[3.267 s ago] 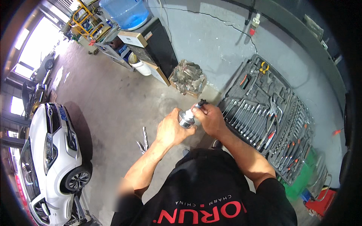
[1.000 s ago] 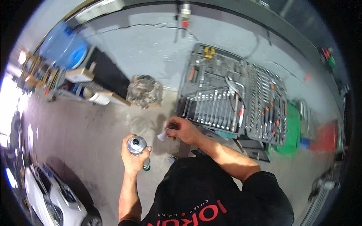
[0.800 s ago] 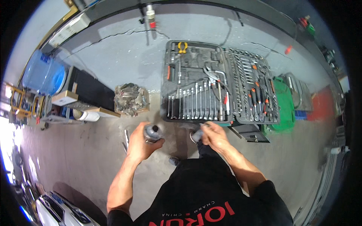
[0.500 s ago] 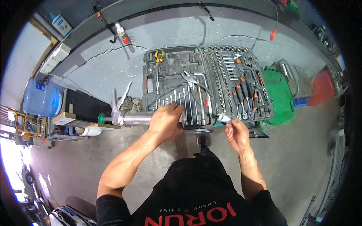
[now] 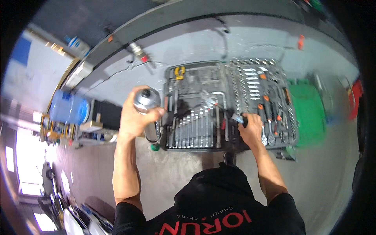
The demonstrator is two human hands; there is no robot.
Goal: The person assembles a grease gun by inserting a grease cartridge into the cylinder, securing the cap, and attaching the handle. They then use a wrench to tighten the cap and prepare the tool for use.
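Observation:
My left hand (image 5: 135, 111) is closed round the upper end of a silver grease gun (image 5: 148, 101), held upright just left of the tool case. A black knob tops its metal cap, and a green tip shows at its lower end. My right hand (image 5: 250, 127) is closed on a small pale piece (image 5: 237, 118) with a dark part beside it, blurred, over the middle of the case. Beneath lies the open tool case (image 5: 231, 147), with a row of wrenches (image 5: 194, 127) in its left half and sockets, ratchets (image 5: 271, 138) and orange-and-black handled tools in its right half.
A green bin (image 5: 307, 113) stands right of the case, with something red (image 5: 354, 100) beyond. On the left are a blue water jug (image 5: 68, 107) and a black box (image 5: 105, 113). Behind, a grey wall carries a ledge with hanging hooks. Parked vehicles stand at lower left.
My left hand has swung the grease gun from lying level to upright and moved it left, off the wrenches. My right hand stays near the case's middle. The view has shifted.

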